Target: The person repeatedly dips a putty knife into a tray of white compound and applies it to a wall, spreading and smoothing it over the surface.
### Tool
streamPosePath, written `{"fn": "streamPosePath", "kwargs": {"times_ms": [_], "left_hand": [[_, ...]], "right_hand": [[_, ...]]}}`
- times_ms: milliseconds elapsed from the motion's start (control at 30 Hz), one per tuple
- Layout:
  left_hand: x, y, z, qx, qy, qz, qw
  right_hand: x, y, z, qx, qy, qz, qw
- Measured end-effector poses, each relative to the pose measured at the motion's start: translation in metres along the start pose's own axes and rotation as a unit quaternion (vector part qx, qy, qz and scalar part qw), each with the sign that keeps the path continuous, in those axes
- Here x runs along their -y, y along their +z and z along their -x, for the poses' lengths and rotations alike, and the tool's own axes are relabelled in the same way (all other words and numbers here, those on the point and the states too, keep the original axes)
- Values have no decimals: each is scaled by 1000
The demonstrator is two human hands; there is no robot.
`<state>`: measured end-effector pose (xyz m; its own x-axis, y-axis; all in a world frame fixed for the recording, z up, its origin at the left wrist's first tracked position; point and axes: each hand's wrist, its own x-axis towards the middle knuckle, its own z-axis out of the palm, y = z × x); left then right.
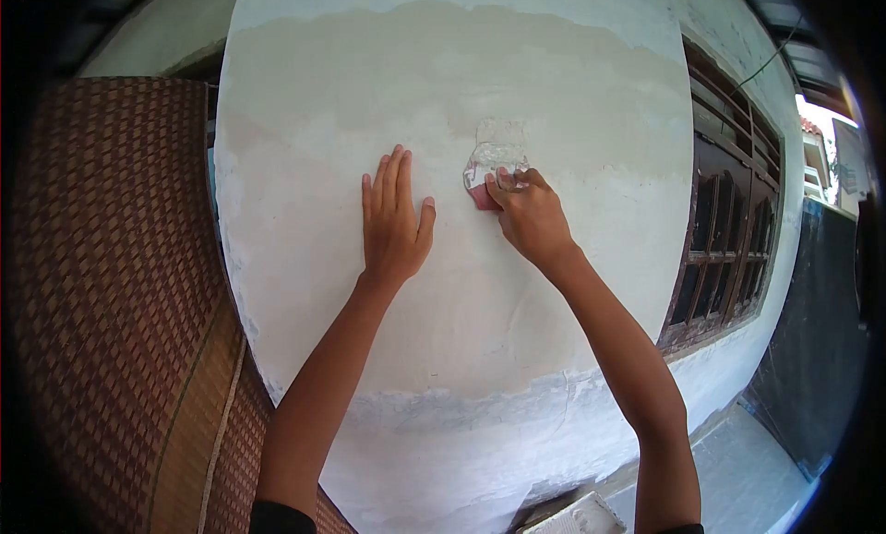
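Observation:
My left hand (397, 222) lies flat on the pale plastered wall (443, 285), its fingers stretched upward and the thumb apart. To its right, my right hand (535, 211) grips a small reddish putty scraper (484, 198) and presses it to the wall. Its upper part is smeared with white putty (498, 154). Just above it, a rough, wet-looking patch (501, 128) stands out on the surface. Part of the scraper is hidden behind my fingers.
A brown woven mat (120, 229) hangs along the left side. On the right wall is a dark wooden window (729, 211) with bars above it. A whitish tray (581, 516) sits at the wall's foot, beside a dark panel (812, 331) further right.

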<state>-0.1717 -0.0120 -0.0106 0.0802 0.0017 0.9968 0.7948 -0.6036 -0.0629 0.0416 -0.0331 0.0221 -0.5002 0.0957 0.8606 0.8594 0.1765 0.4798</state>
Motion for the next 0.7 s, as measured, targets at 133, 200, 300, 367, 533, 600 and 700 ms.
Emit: {"fn": "streamPosePath", "kwargs": {"times_ms": [133, 200, 300, 367, 533, 600, 700], "left_hand": [[-1, -1, 0, -2, 4, -9, 1000], [-2, -4, -1, 6, 4, -7, 1000], [-4, -9, -1, 16, 2, 8, 1000], [-4, -11, -2, 17, 5, 5, 1000], [-4, -10, -12, -1, 36, -22, 999], [-3, -5, -15, -11, 52, -49, 997], [6, 4, -8, 8, 72, -103, 992]], "right_hand": [[3, -1, 11, 19, 3, -8, 1000], [6, 2, 23, -4, -7, -22, 1000], [13, -10, 44, 63, -3, -27, 998], [14, -19, 52, 49, -10, -20, 999], [13, -34, 49, -98, 15, -79, 992], [11, -44, 38, -97, 36, -100, 990], [-5, -46, 17, -142, 66, -151, 976]]}}
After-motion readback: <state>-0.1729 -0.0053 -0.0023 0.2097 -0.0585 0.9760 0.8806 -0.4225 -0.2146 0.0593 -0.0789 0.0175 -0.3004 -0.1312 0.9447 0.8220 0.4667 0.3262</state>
